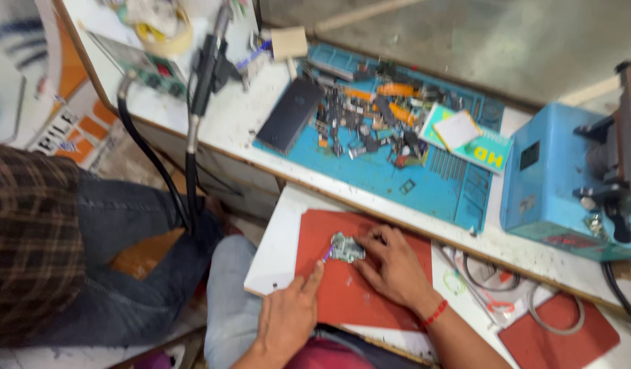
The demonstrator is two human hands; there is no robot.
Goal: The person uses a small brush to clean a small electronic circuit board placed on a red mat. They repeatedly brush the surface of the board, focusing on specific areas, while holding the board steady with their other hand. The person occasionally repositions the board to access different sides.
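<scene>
A small greenish circuit board [345, 247] lies on a red mat [343, 290] spread over a white pull-out shelf [278, 249]. My right hand [395, 268] rests on the mat with its fingertips pressing on the board's right side. My left hand [293, 313] lies on the mat's near left part, its index finger stretched out toward the board's left edge, where a thin purple bit pokes out. Whether that finger touches the board cannot be told.
Above, a blue work mat [397, 179] holds a dark phone [289, 115], several small parts and a teal booklet [469, 139]. A blue machine [558, 184] stands at right. A black-hosed tool [203, 82] hangs at left. A seated person's jeans leg [131, 225] is at left. Cables [493, 280] lie at right.
</scene>
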